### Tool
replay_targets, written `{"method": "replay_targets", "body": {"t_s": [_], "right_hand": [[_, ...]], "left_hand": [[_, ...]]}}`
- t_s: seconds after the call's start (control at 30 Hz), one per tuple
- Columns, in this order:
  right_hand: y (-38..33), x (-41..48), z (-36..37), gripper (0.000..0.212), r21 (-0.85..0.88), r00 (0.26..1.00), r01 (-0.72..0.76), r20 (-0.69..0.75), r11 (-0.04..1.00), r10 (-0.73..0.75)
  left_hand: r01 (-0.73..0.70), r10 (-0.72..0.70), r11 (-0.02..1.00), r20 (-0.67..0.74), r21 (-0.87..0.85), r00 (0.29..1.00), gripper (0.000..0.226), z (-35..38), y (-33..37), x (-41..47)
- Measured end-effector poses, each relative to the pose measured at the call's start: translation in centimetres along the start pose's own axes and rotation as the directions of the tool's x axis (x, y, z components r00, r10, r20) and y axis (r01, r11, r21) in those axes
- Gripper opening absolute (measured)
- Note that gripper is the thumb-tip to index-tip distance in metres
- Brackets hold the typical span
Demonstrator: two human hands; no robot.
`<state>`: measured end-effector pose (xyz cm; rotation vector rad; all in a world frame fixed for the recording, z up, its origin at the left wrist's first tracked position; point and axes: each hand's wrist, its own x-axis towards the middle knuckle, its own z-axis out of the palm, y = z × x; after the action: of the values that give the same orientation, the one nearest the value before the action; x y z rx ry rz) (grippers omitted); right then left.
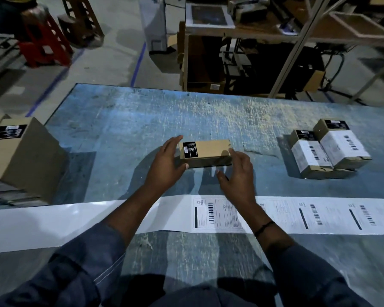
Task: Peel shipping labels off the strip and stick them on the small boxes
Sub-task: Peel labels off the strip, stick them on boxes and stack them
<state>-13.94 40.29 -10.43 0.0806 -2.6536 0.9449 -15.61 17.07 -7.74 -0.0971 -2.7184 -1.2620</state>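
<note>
The small box [205, 152] is being grasped by the left hand [166, 158]; the fingers [241, 157] of the right hand [238, 176] are being held released.

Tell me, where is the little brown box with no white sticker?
The brown box sits mid-table in the head view, just beyond the label strip; the left hand holds its left end, the right hand is by its right end.
</note>
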Motion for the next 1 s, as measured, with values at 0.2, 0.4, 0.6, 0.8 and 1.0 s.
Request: {"method": "replay_targets", "body": {"t_s": [0.2, 0.4, 0.6, 0.8, 1.0], "right_hand": [[-2.4, -4.3, -0.4, 0.063, -0.195, 1.000, 0.011, -0.013, 0.981, -0.014], [-3.3, -8.9, 0.1, 0.043, -0.047, 0.987, 0.081, 0.146, 0.996, -0.073], [-4.4, -9.9, 0.0, 0.022, 0.088, 0.972, -0.064, 0.232, 0.994, 0.042], [-4.5, -10.0, 0.1, 0.018, 0.069, 0.961, -0.129, 0.256, 0.989, 0.108], [-4.8, -10.0, 0.1, 0.018, 0.070, 0.961, -0.146, 0.247, 0.987, 0.125]], "left_hand": [[0.124, -0.150, 0.975, 0.131, 0.187, 0.980, 0.064, -0.8, 0.3, -4.4], [-0.025, -0.177, 0.888, 0.391, 0.459, 0.903, 0.077, -1.3, 1.1, -7.6], [0.000, -0.185, 0.919, 0.429, 0.395, 0.884, 0.047, -1.6, 1.9, -7.5], [-0.076, -0.165, 0.898, 0.492, 0.433, 0.855, 0.059, -1.5, 2.4, -8.0], [-0.098, -0.161, 0.871, 0.469, 0.481, 0.868, 0.045, -1.5, 2.6, -7.9]]}}
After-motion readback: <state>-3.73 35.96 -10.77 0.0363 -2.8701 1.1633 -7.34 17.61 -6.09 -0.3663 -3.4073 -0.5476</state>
